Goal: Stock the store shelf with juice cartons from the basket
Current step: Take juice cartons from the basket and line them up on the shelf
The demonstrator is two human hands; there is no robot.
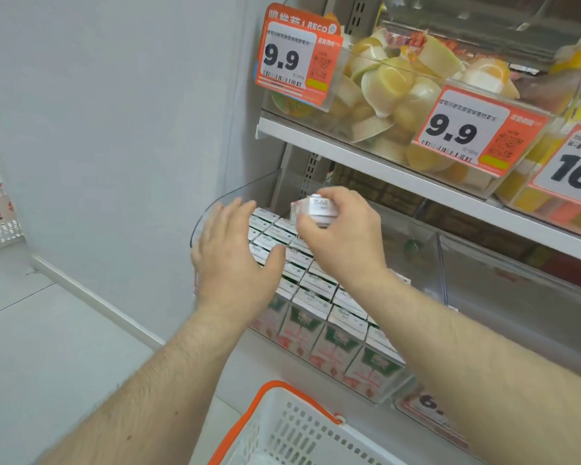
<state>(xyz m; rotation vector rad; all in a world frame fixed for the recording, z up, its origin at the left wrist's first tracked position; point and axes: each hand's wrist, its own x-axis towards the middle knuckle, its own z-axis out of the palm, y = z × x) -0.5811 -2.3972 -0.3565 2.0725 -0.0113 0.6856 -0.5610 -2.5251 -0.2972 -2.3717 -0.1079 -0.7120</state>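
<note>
One carton (319,209) gripped by right hand (341,229) fingers; left hand (230,253) fingers spread, released; one basket (292,431).

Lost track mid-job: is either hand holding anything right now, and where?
The right hand grips a small white juice carton around its upper end. The left hand holds nothing, fingers straight.
</note>
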